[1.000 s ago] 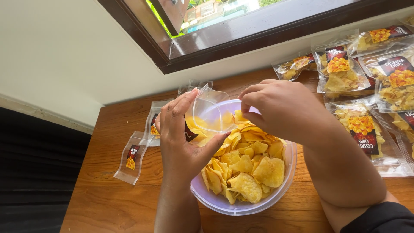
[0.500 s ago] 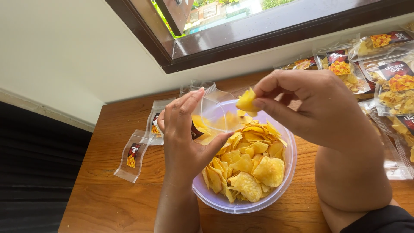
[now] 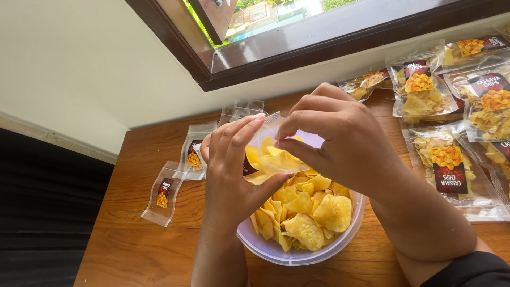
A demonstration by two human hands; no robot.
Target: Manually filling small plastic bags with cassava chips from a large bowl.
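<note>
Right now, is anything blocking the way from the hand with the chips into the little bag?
Nothing visible blocks it. The left hand holds the clear pouch open above the bowl, and the right hand has its fingertips right at the pouch's open mouth.

A small clear bag with a dark label is being held open by the left hand. Empty clear bags with dark and orange labels are lying flat on the counter, left. Filled bags of yellow chips are lying at the right.
</note>
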